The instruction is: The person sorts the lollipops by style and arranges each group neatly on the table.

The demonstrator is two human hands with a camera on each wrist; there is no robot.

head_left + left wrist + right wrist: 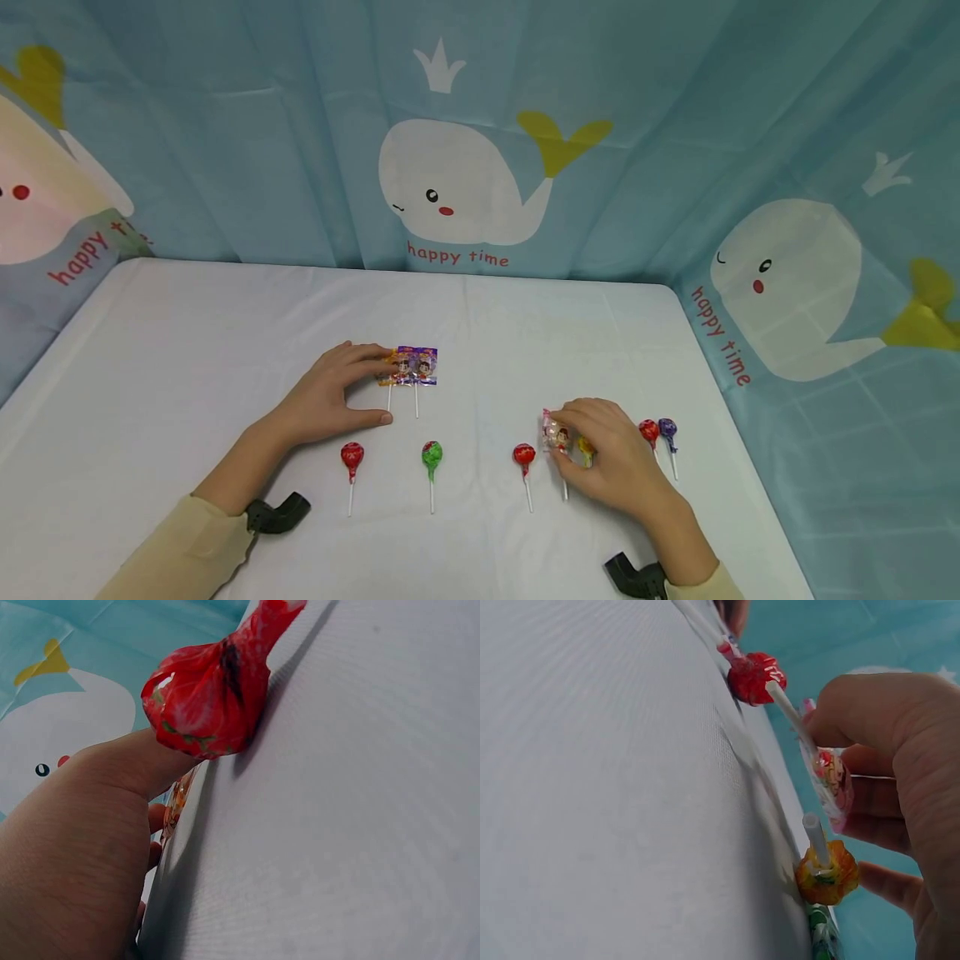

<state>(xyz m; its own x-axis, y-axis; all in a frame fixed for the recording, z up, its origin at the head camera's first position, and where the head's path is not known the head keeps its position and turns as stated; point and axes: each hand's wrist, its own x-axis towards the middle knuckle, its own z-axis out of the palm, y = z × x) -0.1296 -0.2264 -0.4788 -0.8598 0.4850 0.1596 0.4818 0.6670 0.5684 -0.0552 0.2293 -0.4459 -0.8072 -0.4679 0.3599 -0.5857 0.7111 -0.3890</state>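
My right hand (611, 454) pinches a lollipop in a flat pink wrapper (555, 433) between thumb and fingers. In the right wrist view this pink-wrapped lollipop (832, 780) is held off the cloth, its white stick angled up. A yellow lollipop (586, 450) lies beneath that hand, partly hidden. On the left, my left hand (330, 396) reaches over lollipops in flat orange and purple wrappers (425, 367), its fingertips at the orange one and the thumb spread apart by the sticks. The left wrist view has a red-wrapped lollipop (199, 705) close to the camera.
Nearer the front lie a red lollipop (352, 456), a green lollipop (432, 454) and another red lollipop (524, 455). Right of my right hand are a red lollipop (648, 430) and a purple lollipop (667, 428). A whale-print curtain (300, 167) borders the white table (225, 333).
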